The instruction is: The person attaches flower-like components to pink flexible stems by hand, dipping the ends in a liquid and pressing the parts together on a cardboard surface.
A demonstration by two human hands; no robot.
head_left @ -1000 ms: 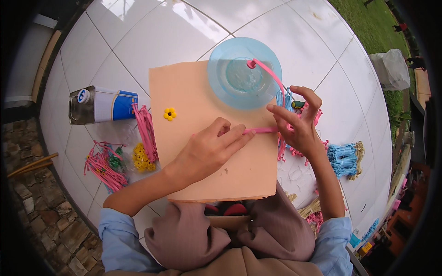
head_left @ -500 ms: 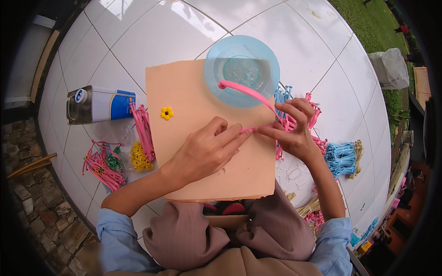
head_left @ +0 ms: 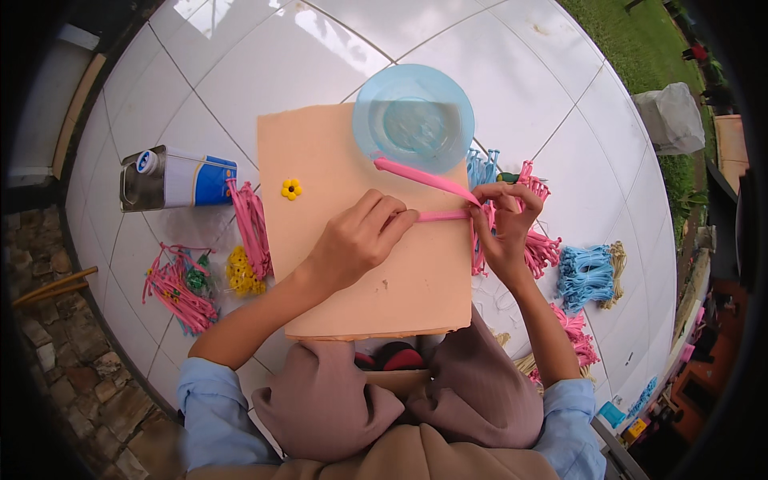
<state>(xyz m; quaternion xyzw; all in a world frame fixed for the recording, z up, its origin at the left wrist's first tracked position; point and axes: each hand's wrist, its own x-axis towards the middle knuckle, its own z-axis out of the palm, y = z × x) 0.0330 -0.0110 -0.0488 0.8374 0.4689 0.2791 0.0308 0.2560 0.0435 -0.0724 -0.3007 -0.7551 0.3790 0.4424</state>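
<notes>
A pink strap-like strip [head_left: 424, 177] is stretched and bent back between my hands above a tan board. My left hand [head_left: 352, 240] pinches one end of it, fingers closed. My right hand [head_left: 506, 228] grips the strip at its bend, thumb and forefinger together and the other fingers curled. From that bend the strip's upper part runs back to the left, its knobbed end lying in front of the rim of a translucent blue bowl [head_left: 370, 120]. A small yellow flower piece with a dark centre [head_left: 291, 189] lies on the tan board [head_left: 320, 144], left of my hands.
At left stand a metal can [head_left: 180, 178], a pink strap bundle [head_left: 250, 228], yellow flower pieces [head_left: 242, 272] and mixed pink straps [head_left: 180, 288]. Right of the board lie more pink straps [head_left: 542, 252] and a light blue bundle [head_left: 588, 276]. White tiles [head_left: 264, 64] surround everything.
My hands have moved apart, showing a longer straight stretch of the pink strip between them. The upper part of the strip has straightened and its knobbed end is lower.
</notes>
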